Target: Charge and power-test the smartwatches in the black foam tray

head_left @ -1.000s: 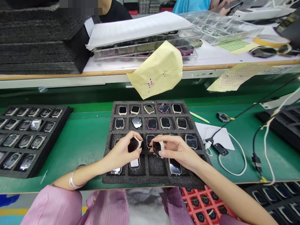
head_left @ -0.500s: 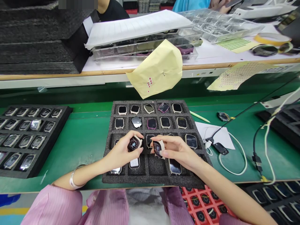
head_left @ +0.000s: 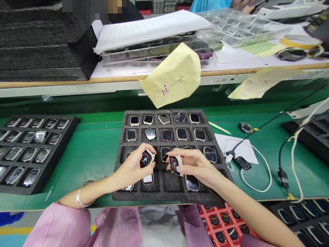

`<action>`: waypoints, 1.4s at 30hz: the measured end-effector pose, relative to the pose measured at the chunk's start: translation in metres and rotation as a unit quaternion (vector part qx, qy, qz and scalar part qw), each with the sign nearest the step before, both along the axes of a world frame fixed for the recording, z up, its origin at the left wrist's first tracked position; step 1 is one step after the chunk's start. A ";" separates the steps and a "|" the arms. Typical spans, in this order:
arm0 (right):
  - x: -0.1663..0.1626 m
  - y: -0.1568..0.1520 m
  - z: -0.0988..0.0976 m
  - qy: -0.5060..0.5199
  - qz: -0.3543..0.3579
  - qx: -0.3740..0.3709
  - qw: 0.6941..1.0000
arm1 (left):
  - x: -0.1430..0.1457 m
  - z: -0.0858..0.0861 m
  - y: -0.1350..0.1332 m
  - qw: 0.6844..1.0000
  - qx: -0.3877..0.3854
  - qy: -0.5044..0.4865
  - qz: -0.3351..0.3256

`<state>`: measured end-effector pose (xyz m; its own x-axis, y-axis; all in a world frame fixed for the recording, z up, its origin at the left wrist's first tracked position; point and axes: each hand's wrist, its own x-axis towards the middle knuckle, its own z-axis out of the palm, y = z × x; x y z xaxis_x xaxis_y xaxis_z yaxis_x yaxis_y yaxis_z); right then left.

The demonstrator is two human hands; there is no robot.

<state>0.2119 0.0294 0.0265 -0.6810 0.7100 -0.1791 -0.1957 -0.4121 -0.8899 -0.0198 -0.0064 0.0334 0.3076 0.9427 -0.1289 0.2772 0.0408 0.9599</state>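
My left hand (head_left: 137, 166) grips a smartwatch body (head_left: 147, 158) by its edges, its dark screen lit with a small pattern. A second smartwatch body (head_left: 175, 164) with a pale case is pinched in my right hand (head_left: 194, 164), tilted on its side, its screen lit too. Both hands are above a black foam tray (head_left: 168, 197) whose compartments hold several strapless watch bodies, among them a purple-framed watch (head_left: 167, 135) and a watch lying with its silvery side up (head_left: 150, 133). Below the right-hand watch is a bare compartment (head_left: 171, 180). My hands cover part of the lower rows.
Another foam tray of watches (head_left: 28, 151) lies at the left. On the right are a charging cable (head_left: 267, 175), a small black device (head_left: 243, 163) and a green pen (head_left: 219, 127). A yellow sheet (head_left: 174, 75) hangs from the shelf edge; a red tray (head_left: 218, 226) sits below the bench.
The right-hand watch has turned slightly and shifted a little to the right. My left hand has barely moved; both hands keep hold of their watches.
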 end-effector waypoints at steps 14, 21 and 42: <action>0.001 -0.001 0.000 -0.003 0.002 0.014 1.000 | 0.001 -0.005 0.001 1.000 0.009 -0.005 0.000; 0.002 0.000 0.000 -0.016 -0.002 0.027 1.000 | 0.000 -0.001 0.002 1.000 0.001 0.013 -0.001; 0.002 -0.003 0.007 -0.031 -0.018 0.054 0.998 | -0.001 0.003 0.000 1.000 0.024 0.000 0.006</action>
<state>0.2137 0.0264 0.0332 -0.6443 0.7515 -0.1420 -0.1515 -0.3074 -0.9395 -0.0212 -0.0059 0.0359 0.2952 0.9518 -0.0834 0.2778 -0.0020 0.9606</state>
